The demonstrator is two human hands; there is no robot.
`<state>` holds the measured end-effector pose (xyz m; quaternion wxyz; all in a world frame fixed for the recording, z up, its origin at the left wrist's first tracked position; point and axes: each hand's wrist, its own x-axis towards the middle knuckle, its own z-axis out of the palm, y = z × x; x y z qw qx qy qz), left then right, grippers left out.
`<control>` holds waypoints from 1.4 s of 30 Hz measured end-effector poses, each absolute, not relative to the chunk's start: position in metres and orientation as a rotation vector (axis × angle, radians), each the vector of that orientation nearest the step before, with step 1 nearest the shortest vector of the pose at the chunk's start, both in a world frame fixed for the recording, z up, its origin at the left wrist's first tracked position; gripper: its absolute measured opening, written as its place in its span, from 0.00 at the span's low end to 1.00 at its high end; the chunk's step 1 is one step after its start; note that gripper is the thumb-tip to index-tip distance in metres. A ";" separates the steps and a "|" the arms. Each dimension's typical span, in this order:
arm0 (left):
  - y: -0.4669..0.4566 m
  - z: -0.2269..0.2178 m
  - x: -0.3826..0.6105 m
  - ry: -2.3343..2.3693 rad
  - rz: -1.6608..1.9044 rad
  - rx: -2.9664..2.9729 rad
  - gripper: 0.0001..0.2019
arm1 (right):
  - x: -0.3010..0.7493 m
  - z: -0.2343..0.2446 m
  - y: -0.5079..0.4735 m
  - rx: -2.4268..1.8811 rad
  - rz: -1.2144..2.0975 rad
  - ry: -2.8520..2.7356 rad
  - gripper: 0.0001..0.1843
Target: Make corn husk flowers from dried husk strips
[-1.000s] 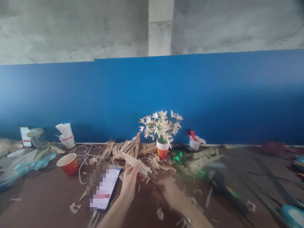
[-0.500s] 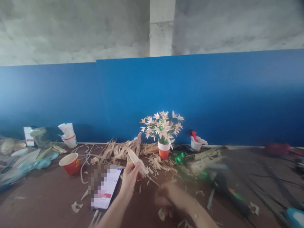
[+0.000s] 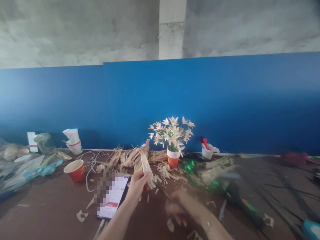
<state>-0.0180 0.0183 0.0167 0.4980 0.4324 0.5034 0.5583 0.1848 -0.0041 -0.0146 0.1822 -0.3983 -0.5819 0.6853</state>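
Observation:
My left hand is closed on a pale dried corn husk, pinching it near its lower end while the wide end fans upward. To its right, my right hand is blurred by motion. From its fingers a thin dark tool points up and left, its tip close to the lower edge of the husk; blur hides its exact kind. Behind the hands stands a red and white paper cup holding a bunch of pale husk flowers.
A phone lies left of my left hand, with a red paper cup beyond it. Dried husks are piled behind. Green ribbon and a blurred dark tool lie to the right. A blue partition stands behind.
The husk in my left hand has turned more upright, its wide end now pointing nearly straight up. My right hand has shifted slightly, and the thin tool shows more clearly near the husk.

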 end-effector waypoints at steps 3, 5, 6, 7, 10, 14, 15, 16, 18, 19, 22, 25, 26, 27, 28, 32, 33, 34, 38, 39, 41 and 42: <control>0.018 0.017 -0.018 1.218 1.333 1.050 0.18 | 0.186 -0.016 -0.003 -1.141 1.933 -1.637 0.14; 0.017 0.018 -0.018 1.226 1.335 1.041 0.17 | 0.187 -0.014 -0.004 -1.157 1.924 -1.642 0.14; 0.017 0.019 -0.018 1.229 1.336 1.039 0.17 | 0.188 -0.013 -0.004 -1.163 1.922 -1.645 0.14; 0.017 0.019 -0.018 1.230 1.335 1.040 0.17 | 0.188 -0.011 -0.005 -1.162 1.924 -1.647 0.15; 0.017 0.018 -0.019 1.232 1.320 1.057 0.17 | 0.188 -0.008 -0.007 -1.148 1.935 -1.638 0.16; 0.018 0.014 -0.019 1.241 1.252 1.092 0.17 | 0.187 -0.006 -0.009 -1.151 1.936 -1.630 0.15; 0.018 0.013 -0.019 1.238 1.231 1.105 0.17 | 0.187 -0.006 -0.009 -1.152 1.937 -1.628 0.15; 0.018 0.012 -0.019 1.232 1.211 1.114 0.17 | 0.187 -0.006 -0.009 -1.155 1.940 -1.625 0.14; 0.017 0.012 -0.018 1.210 1.189 1.115 0.16 | 0.186 -0.006 -0.008 -1.160 1.952 -1.627 0.13; 0.017 0.012 -0.017 1.199 1.183 1.109 0.16 | 0.186 -0.007 -0.008 -1.168 1.959 -1.629 0.12; 0.016 0.011 -0.017 1.173 1.175 1.095 0.16 | 0.186 -0.008 -0.007 -1.183 1.974 -1.619 0.13; 0.017 0.009 -0.018 1.171 1.164 1.098 0.16 | 0.187 -0.009 -0.005 -1.193 1.969 -1.616 0.15; 0.017 0.008 -0.018 1.174 1.163 1.097 0.16 | 0.187 -0.009 -0.005 -1.200 1.963 -1.622 0.16; 0.017 0.008 -0.018 1.176 1.162 1.097 0.16 | 0.187 -0.009 -0.004 -1.209 1.957 -1.629 0.16; 0.017 0.007 -0.018 1.176 1.163 1.095 0.16 | 0.187 -0.009 -0.004 -1.220 1.948 -1.634 0.16; 0.018 0.006 -0.017 1.180 1.177 1.100 0.16 | 0.185 -0.012 -0.003 -1.273 1.905 -1.654 0.17; 0.018 0.005 -0.017 1.186 1.175 1.100 0.17 | 0.185 -0.013 -0.003 -1.282 1.884 -1.655 0.17; 0.019 0.005 -0.017 1.195 1.170 1.100 0.17 | 0.185 -0.014 -0.003 -1.287 1.863 -1.652 0.17; 0.021 0.001 -0.018 1.235 1.147 1.105 0.17 | 0.185 -0.021 -0.002 -1.255 1.843 -1.635 0.17; 0.022 0.001 -0.018 1.246 1.159 1.095 0.17 | 0.185 -0.022 -0.002 -1.244 1.852 -1.638 0.17; 0.023 0.001 -0.019 1.266 1.202 1.052 0.18 | 0.184 -0.023 -0.001 -1.234 1.852 -1.638 0.19; 0.024 0.001 -0.019 1.271 1.226 1.022 0.18 | 0.183 -0.023 -0.001 -1.234 1.841 -1.633 0.19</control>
